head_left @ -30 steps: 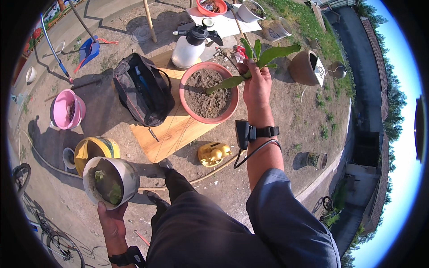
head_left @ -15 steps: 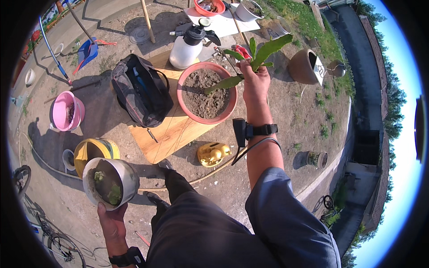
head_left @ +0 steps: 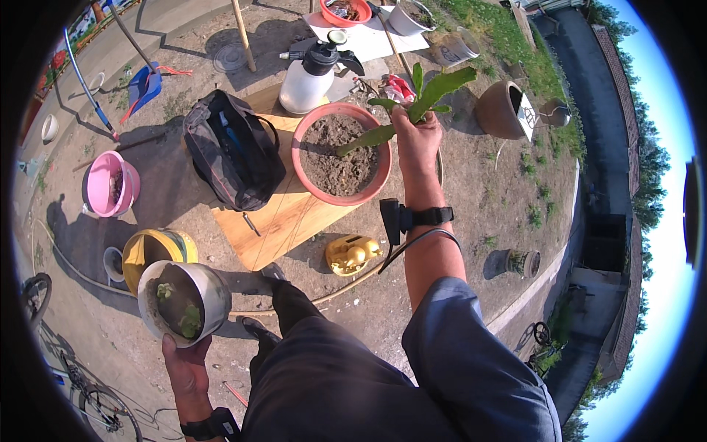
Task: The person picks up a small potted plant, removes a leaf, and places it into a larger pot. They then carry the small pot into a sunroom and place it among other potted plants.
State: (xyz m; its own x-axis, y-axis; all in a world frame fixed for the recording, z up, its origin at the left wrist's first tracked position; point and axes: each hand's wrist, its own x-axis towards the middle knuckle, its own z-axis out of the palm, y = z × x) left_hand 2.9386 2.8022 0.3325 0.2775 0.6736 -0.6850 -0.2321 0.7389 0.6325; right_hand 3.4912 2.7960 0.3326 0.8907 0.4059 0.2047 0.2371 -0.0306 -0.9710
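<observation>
My right hand (head_left: pixel 418 140) is closed around a green cutting with flat, notched, fleshy stems (head_left: pixel 442 92), beside the right rim of a terracotta-coloured pot (head_left: pixel 297 158). One stem of it slants left over the grey soil (head_left: pixel 335 162) in that pot. At the lower left, my left hand (head_left: pixel 187 362) grips the rim of a white bucket (head_left: pixel 213 298), thumb on the near edge. The bucket tilts toward me and has small green leaves (head_left: pixel 190 320) on the dark matter inside. Its contents are partly in shadow.
The pot stands on a wooden board (head_left: pixel 283 228) with an open black tool bag (head_left: pixel 258 169) and a white spray bottle (head_left: pixel 302 88). A golden figurine (head_left: pixel 352 254) lies nearer me. A yellow bucket (head_left: pixel 132 258), a pink bucket (head_left: pixel 129 173) and a hose (head_left: pixel 339 295) are around.
My right hand has shifted slightly left and down with the cutting. The white bucket in my left hand has barely moved.
</observation>
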